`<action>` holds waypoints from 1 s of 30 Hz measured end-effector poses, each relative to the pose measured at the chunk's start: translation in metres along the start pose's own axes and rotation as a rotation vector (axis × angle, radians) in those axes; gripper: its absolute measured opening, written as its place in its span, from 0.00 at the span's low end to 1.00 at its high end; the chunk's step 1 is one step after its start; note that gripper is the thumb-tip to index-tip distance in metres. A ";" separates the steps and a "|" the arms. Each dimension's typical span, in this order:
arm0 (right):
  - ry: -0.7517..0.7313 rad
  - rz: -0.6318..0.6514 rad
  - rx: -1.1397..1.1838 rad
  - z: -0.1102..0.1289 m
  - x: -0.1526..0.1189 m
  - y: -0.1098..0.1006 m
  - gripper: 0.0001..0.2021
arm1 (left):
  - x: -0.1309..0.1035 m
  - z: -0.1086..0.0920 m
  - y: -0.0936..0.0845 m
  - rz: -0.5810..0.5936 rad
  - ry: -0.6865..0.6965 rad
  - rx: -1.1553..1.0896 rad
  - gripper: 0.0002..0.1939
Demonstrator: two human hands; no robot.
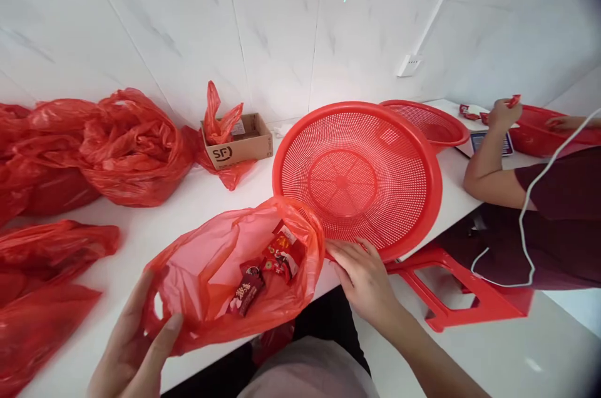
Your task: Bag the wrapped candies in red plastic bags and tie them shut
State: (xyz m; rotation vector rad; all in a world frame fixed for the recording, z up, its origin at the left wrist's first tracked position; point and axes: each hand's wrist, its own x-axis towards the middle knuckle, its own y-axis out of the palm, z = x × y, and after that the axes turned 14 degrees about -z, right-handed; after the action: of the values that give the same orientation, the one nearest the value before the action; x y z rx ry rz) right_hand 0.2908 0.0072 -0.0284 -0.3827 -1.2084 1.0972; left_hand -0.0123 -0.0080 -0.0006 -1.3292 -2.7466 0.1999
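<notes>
A thin red plastic bag [201, 316] gapes open in front of me. My left hand [141, 329] grips its left end, with fingers and thumb around the handle opening. Inside lie a dark red packet with white characters [247, 290] and a brighter red printed packet [282, 254]. Just right of the bag, a large round red mesh basket [354, 182] tilts toward me, and nothing lies in it. My right hand [364, 276] closes on the basket's near rim, fingers over the edge. The bag's right edge touches both the rim and this hand.
Several filled red bags [136, 147] crowd the left of the white table [188, 210]. An open cardboard box [244, 144] stands near the tiled wall. Behind is another basket [432, 122]. At right, a co-worker [554, 216] holds a small packet beside a scale. A red stool [474, 291] stands below.
</notes>
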 end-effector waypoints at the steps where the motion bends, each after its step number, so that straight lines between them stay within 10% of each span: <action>1: -0.015 -0.010 -0.008 -0.002 0.006 -0.003 0.20 | -0.003 -0.002 0.002 -0.018 -0.026 -0.010 0.34; 9: -0.053 -0.102 -0.091 -0.040 0.074 0.004 0.17 | -0.007 0.009 -0.003 -0.084 -0.175 -0.092 0.43; 14: -0.068 -0.213 -0.058 -0.074 0.119 0.029 0.16 | -0.009 0.015 -0.016 -0.021 -0.154 -0.035 0.29; 18: 0.035 -0.396 0.184 -0.053 0.120 0.024 0.17 | -0.011 0.019 -0.025 -0.026 -0.127 0.062 0.19; 24: 0.104 0.080 0.375 0.009 0.082 0.005 0.38 | 0.000 0.025 -0.032 -0.076 -0.220 -0.110 0.19; 28: 0.128 0.473 0.314 -0.005 0.106 -0.010 0.17 | 0.014 -0.003 -0.031 -0.118 -0.258 -0.372 0.17; 30: 0.156 0.380 0.410 -0.005 0.130 -0.030 0.12 | 0.021 -0.030 -0.030 -0.133 -0.156 -0.465 0.14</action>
State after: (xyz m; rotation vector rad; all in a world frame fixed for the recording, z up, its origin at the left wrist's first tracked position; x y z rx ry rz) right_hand 0.3031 0.1023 0.0638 -0.3793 -0.7617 1.5758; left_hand -0.0441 -0.0073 0.0339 -1.2497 -3.1286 -0.3851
